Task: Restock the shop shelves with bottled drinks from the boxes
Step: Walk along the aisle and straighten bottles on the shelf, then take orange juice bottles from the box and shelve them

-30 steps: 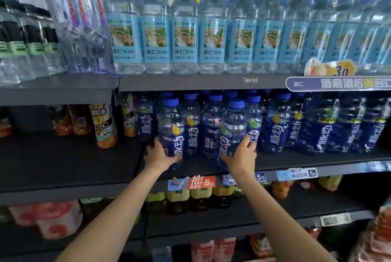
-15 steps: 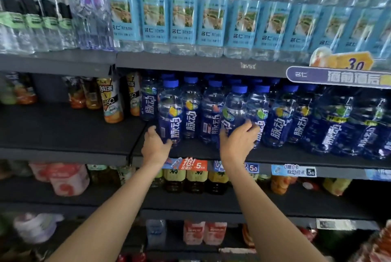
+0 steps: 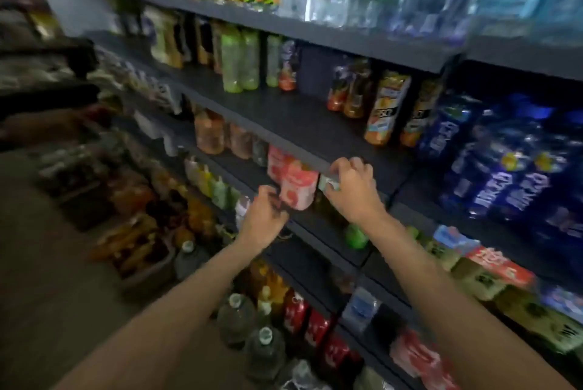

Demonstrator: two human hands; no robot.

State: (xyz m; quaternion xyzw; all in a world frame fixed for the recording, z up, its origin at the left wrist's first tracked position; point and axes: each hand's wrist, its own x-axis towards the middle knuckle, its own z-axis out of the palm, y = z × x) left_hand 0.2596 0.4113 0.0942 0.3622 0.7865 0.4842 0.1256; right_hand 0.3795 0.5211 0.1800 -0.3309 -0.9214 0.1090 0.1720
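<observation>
Legible text: 脉动 on blue bottles [image 3: 517, 187], 3 o'clock | 抢 on red shelf tag [image 3: 501, 266], 4 o'clock | remainder blurred, unreadable
</observation>
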